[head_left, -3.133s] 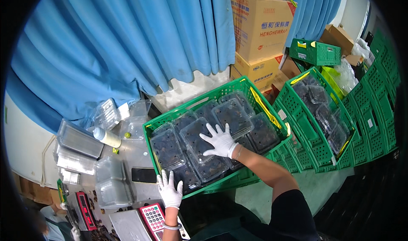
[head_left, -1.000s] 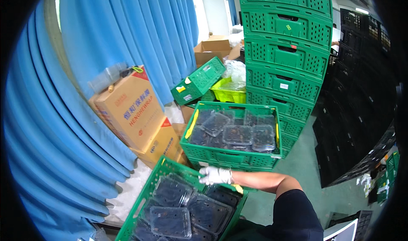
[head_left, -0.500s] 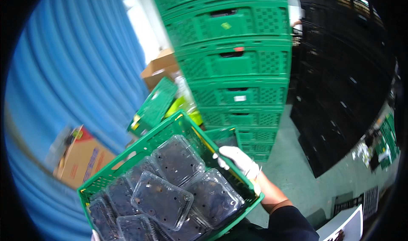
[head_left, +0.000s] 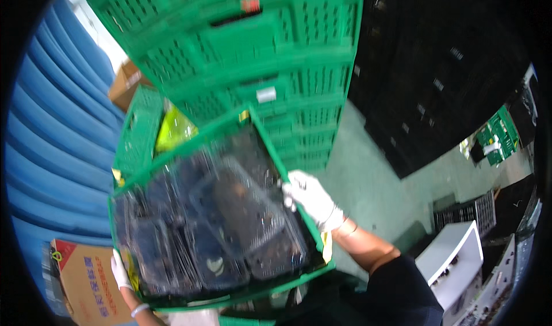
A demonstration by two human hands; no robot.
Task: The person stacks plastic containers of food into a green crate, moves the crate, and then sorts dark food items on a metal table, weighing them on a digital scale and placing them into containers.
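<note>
My white-gloved left hand grips the left end of a green perforated crate, with part of the fingers hidden by its wall. My white-gloved right hand is closed over the crate's right rim. Between them the crate, held at an angle, carries several clear lidded containers with dark contents, blurred by motion. Just beyond its far edge rises a tall stack of green crates.
Black stacked crates stand right. Grey floor runs between stacks. A white bin is lower right. Left are a blue curtain, a cardboard box, a tilted green crate and a yellow-green bag or bin.
Earlier my hands lay open on the crate beside a worktable. Now both grip it, lifted and turned toward the tall green stack, which fills more of the view.
</note>
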